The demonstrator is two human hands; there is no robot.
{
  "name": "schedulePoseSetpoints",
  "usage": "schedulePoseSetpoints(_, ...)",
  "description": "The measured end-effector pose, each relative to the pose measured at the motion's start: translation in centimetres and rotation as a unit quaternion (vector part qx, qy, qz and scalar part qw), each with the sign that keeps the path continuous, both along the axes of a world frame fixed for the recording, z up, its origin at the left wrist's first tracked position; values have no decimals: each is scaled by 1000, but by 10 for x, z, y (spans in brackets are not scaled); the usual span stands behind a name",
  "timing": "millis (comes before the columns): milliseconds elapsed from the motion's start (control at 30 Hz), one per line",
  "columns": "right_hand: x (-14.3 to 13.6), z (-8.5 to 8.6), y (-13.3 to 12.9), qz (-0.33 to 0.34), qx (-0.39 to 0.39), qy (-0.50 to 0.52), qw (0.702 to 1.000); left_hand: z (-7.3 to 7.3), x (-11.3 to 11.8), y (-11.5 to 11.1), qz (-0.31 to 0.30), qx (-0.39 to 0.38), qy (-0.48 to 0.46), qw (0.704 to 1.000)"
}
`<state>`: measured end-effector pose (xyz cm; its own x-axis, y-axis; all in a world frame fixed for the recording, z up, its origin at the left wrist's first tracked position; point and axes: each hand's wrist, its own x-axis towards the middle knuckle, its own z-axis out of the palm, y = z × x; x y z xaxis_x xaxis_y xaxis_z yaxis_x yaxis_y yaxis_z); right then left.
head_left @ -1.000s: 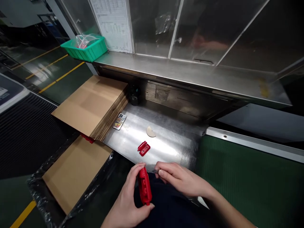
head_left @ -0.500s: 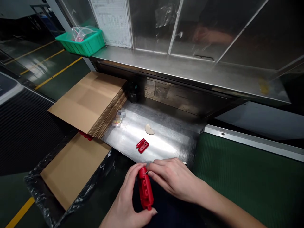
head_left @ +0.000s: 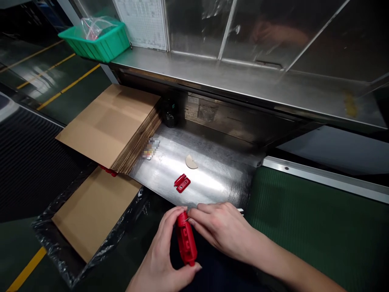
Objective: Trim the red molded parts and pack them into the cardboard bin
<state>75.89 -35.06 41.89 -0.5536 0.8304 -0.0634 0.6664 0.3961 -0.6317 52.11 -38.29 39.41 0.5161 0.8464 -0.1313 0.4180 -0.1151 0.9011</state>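
Observation:
My left hand (head_left: 165, 253) grips a red plastic part (head_left: 186, 239) between thumb and fingertips, its slotted side facing up. My right hand (head_left: 221, 225) is closed in a pinch at the upper end of that part. A thin metal edge, perhaps a blade, shows at its fingertips and touches the red plastic; the rest of the tool is hidden in the hand. A small white tip (head_left: 241, 211) sticks out behind the right hand. Beyond the hands, a small red hinged piece (head_left: 182, 183) lies on the metal table (head_left: 212, 178), near a pale half-round piece (head_left: 191, 162).
Stacked cardboard sheets (head_left: 109, 121) cover the table's left side, beside a black bottle (head_left: 169, 113). Below stands a plastic-lined box (head_left: 69, 269) with cardboard (head_left: 97, 215) in it. A green conveyor belt (head_left: 304, 227) runs at right. A green bin (head_left: 97, 42) sits on the upper shelf.
The view has shifted slightly. Both hands hold nearly the same pose, with the thin metal edge still against the upper end of the red part.

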Motion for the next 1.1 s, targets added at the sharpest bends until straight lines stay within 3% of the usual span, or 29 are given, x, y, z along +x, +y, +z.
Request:
schedulePoseSetpoints(567,7,16,2,24,-94,-24,995,7,0,6,-53,16,-1,998)
schedulePoseSetpoints(1100,7,11,-2,29,-90,-19,995,14,2,9,-67,34,11,997)
